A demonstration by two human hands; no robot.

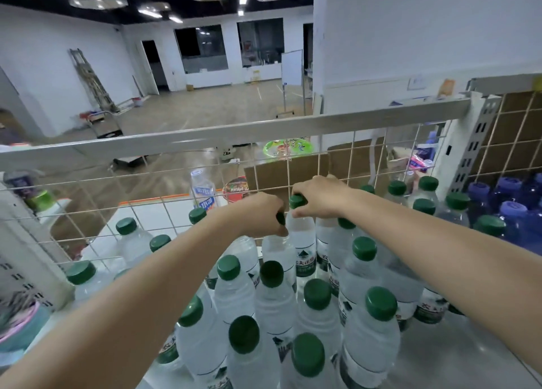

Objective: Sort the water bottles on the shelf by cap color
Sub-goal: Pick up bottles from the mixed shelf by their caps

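Note:
Several clear water bottles with green caps (380, 303) crowd the middle of the shelf (457, 356). At the far right stand several blue-tinted bottles with blue caps (511, 209). My left hand (261, 212) grips the green cap of a bottle (275, 251) near the wire back. Beside it, my right hand (319, 196) pinches the green cap (296, 201) of the neighbouring bottle (303, 236). Both arms reach over the front rows.
A white wire grid (140, 201) and a metal rail (234, 136) close the shelf's back. Behind the grid are a lone white-capped bottle (201, 189), a noodle cup (236, 188) and cardboard boxes (308, 166). A slotted upright (475, 145) divides off the right bay.

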